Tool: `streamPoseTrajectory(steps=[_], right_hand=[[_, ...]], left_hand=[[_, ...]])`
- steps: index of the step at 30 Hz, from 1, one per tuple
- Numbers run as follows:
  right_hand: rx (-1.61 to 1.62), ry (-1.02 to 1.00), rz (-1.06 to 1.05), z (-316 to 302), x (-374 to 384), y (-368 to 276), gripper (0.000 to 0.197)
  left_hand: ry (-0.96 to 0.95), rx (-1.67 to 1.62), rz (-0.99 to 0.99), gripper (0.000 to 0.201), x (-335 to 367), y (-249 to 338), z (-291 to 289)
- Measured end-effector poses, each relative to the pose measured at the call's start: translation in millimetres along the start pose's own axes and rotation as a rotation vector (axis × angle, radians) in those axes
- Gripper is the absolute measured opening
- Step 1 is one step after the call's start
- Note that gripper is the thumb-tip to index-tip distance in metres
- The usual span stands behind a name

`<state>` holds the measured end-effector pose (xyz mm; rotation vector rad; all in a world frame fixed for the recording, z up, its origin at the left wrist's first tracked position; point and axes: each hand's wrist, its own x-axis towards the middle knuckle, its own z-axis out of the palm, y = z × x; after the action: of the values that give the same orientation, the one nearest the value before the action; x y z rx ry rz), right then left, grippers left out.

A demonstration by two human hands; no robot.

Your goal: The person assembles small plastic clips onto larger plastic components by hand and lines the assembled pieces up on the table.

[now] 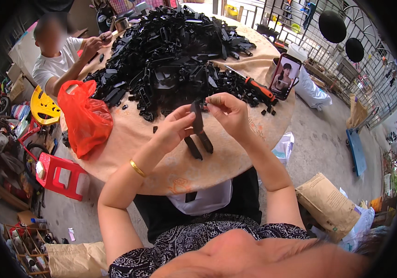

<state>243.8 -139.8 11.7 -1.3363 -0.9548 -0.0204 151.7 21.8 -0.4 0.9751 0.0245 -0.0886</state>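
Over the near part of the table, my left hand [174,129] grips a long black plastic piece [198,119], held upright between thumb and fingers. My right hand [230,115] is closed in a pinch at the upper end of that piece; whatever sits between its fingertips is too small to make out. A brownish wrap [215,99] covers one right fingertip. Two more long black pieces, one of them a flat strip [193,148], lie on the peach tablecloth [147,173] just below my hands. Beyond them rises a large heap of black plastic parts [156,51].
A red plastic bag [85,118] sits at the table's left edge. To the right are an orange-and-black screwdriver [259,88] and a propped phone [285,76]. Another person [59,55] works at the far left. A red stool [62,176] and paper sacks [328,204] stand on the floor.
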Motion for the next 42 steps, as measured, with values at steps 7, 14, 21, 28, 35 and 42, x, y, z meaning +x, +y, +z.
streamPoseTrajectory(steps=[7,14,21,28,35,42], right_hand=[[-0.378,0.018,-0.337,1,1,-3,0.01],[-0.515,0.011,-0.521,4,0,-5,0.014],[-0.553,-0.082,-0.445,6,-2,-12,0.014],[-0.419,-0.226,-0.381,7,0,-16,0.022],[-0.341,-0.264,-0.303,0,1,-8,0.028],[-0.435,-0.238,-0.266,0,0,-16,0.035]], left_hand=[[-0.016,0.08,0.035,0.029,-2,-4,10],[0.032,0.093,0.074,0.036,-2,-5,11],[0.024,0.118,0.107,0.035,-4,-2,9],[0.098,0.095,0.078,0.033,-7,-2,8],[0.111,0.116,0.096,0.031,-5,-1,12],[0.086,0.143,0.176,0.031,-2,6,14]])
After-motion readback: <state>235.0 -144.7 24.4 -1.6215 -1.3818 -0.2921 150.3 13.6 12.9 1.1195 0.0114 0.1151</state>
